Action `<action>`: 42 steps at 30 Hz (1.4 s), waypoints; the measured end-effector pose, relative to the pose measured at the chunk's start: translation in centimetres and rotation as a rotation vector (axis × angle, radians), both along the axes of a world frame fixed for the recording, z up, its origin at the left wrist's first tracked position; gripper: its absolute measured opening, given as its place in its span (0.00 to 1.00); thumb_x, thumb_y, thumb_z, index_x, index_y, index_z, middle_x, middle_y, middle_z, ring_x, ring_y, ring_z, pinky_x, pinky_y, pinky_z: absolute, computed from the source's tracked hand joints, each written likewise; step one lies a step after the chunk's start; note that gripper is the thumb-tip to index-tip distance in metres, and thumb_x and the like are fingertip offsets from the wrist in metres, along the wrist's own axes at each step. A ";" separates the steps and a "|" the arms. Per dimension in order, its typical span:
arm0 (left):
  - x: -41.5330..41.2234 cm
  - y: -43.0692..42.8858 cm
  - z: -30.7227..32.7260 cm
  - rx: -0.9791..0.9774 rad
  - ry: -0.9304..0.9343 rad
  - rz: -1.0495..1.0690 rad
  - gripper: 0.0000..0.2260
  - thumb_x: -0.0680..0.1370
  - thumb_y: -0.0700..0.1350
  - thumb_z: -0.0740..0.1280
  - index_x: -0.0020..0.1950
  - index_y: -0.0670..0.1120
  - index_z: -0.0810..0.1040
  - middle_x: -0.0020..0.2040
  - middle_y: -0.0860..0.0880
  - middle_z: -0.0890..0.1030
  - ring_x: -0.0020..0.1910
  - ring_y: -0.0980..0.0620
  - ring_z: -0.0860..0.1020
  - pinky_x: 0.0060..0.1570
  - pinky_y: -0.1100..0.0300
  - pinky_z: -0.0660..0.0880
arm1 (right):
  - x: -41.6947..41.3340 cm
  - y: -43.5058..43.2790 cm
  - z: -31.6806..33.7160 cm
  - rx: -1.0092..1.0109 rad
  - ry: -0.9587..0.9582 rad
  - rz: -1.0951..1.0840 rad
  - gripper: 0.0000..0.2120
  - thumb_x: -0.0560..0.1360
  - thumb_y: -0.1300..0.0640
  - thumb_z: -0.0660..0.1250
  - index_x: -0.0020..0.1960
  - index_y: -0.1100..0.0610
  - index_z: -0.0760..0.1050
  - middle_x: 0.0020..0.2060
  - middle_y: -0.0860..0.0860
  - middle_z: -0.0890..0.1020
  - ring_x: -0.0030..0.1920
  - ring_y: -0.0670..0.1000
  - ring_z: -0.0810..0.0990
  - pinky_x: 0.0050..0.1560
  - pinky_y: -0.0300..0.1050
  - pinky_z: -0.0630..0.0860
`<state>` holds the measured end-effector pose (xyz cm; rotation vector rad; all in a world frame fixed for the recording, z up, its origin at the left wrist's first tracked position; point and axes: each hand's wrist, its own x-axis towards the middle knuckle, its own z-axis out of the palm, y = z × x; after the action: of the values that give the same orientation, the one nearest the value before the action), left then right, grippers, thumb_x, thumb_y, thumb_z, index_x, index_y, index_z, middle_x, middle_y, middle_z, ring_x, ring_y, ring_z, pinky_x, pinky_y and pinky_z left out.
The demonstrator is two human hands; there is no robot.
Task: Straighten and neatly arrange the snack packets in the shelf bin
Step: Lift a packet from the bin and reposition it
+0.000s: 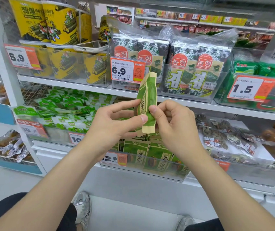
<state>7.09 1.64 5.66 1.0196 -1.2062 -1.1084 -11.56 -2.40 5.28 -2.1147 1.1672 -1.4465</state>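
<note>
Left hand [116, 125] and right hand [176, 129] pinch a green packet [147, 97] above the bin [160, 175], apparently straightening it; next, it needs slotting in upright.

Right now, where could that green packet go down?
In the clear bin the front row of packets stands tight. Free room lies above their tops, under the seaweed shelf. A white patch right of the dark nut bags looks bare.

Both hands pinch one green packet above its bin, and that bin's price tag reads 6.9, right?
Wrong tag. The left hand and right hand pinch the green packet above its bin, but the head view shows its price tag reading 12.8; the 6.9 tag is on the seaweed bin above.
</note>
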 end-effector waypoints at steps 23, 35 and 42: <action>0.6 -1.2 -1.1 0.170 0.200 -0.026 0.25 0.77 0.47 0.74 0.73 0.44 0.73 0.61 0.39 0.86 0.57 0.39 0.86 0.56 0.44 0.84 | -1.9 0.4 1.0 0.584 -0.103 0.448 0.07 0.77 0.68 0.74 0.45 0.62 0.77 0.41 0.65 0.85 0.37 0.57 0.86 0.40 0.47 0.85; 0.8 -1.5 -1.0 0.003 0.243 -0.014 0.24 0.74 0.39 0.75 0.70 0.39 0.79 0.60 0.39 0.86 0.55 0.45 0.86 0.56 0.52 0.83 | -1.0 1.7 1.7 0.684 -0.052 0.401 0.20 0.66 0.53 0.83 0.50 0.61 0.81 0.41 0.59 0.88 0.44 0.61 0.89 0.47 0.57 0.86; 0.3 -1.6 -1.2 0.049 0.228 0.100 0.14 0.84 0.47 0.67 0.65 0.41 0.82 0.61 0.40 0.86 0.62 0.40 0.84 0.70 0.35 0.75 | -0.7 1.0 1.1 0.713 -0.041 0.218 0.10 0.74 0.64 0.80 0.52 0.64 0.82 0.38 0.58 0.88 0.42 0.57 0.90 0.49 0.57 0.87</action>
<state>7.37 0.08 4.42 0.9517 -0.9405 -1.1460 -12.22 -1.37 6.39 -1.6335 1.1644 -0.8008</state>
